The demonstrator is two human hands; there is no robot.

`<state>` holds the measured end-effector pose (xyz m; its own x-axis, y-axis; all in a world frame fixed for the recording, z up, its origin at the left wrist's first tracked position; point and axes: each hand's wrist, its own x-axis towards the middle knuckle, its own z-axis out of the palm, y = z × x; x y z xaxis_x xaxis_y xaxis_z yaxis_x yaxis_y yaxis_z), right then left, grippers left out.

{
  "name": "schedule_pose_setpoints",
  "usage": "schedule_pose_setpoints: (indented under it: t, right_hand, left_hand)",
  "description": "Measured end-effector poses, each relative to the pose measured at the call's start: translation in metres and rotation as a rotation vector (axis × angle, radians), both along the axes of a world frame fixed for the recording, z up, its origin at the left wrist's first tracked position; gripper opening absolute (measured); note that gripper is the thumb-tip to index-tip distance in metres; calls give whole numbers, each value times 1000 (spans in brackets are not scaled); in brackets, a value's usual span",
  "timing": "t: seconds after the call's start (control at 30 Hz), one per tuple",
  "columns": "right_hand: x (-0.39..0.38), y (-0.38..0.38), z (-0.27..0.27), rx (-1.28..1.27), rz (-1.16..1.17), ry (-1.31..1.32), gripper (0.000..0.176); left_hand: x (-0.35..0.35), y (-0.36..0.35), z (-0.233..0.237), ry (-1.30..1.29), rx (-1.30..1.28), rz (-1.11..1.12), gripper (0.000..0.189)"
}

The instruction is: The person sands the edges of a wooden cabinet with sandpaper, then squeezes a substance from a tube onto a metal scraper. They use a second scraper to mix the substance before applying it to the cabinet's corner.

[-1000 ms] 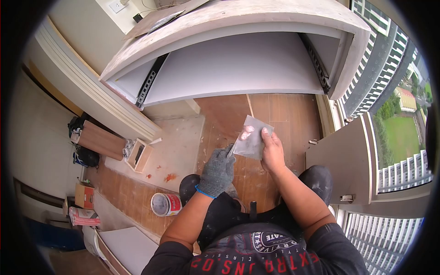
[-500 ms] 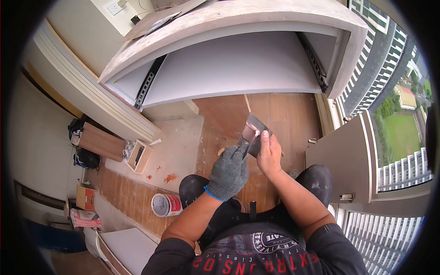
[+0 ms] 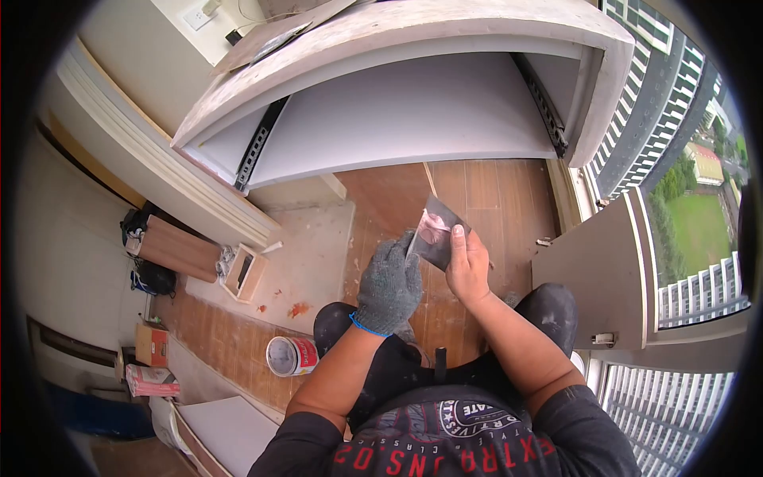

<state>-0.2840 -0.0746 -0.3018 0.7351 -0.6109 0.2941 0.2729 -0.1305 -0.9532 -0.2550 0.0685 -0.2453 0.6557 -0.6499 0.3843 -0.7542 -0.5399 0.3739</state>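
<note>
My right hand (image 3: 467,266), bare, grips a dark flat putty blade (image 3: 447,248) by its right edge, thumb on top. A smear of pinkish putty (image 3: 433,226) lies on the upper left of that blade. On my left hand (image 3: 389,286) is a grey knit glove with a blue cuff. Its fingers are closed round a thin scraper (image 3: 412,242), seen nearly edge-on at the left side of the putty blade. The glove hides the rest of the scraper. Both hands are above the floor, between my knees.
Ahead stands a pale cabinet (image 3: 397,49) with a drawer opening and metal runners (image 3: 256,147). A paint tin (image 3: 291,356) is on the wooden floor by my left knee. An open cabinet door (image 3: 592,270) and windows are at right. Boards, bags and boxes lie at left.
My left hand has drawn back slightly left and down with the scraper, off the face of the putty blade. More of the pinkish putty shows, spread wider. My right hand has barely moved.
</note>
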Motion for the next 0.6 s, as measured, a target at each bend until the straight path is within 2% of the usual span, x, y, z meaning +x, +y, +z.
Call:
schedule_pose_setpoints:
  t: [0.13,0.23,0.3,0.33,0.37,0.4,0.47,0.5,0.6]
  right_hand:
    - [2,-2,-1,95,51,-22,43]
    - [8,-9,-16,138,95,-13,43]
    - [9,-20,-19,205,166,8,41]
    - [10,-24,-19,466,248,19,40]
    - [14,-27,-17,730,329,26,39]
    - [16,-29,-15,996,410,27,38]
    - [12,-32,-9,1118,531,16,39]
    - [11,-31,-5,1154,550,12,39]
    - [8,-33,-4,1215,597,-38,40]
  left_hand:
    - [0,5,3,-180,-15,-98,34]
    - [9,7,7,-183,82,-25,30]
    - [18,16,5,-256,8,-44,29]
    - [20,19,3,-289,-26,-58,29]
    - [12,16,21,-99,-149,34,33]
    - [16,17,19,-148,-133,-31,36]
    - [22,19,14,-247,-103,-149,45]
    - [18,18,13,-299,-39,-163,52]
    - [23,23,-3,-359,12,-141,55]
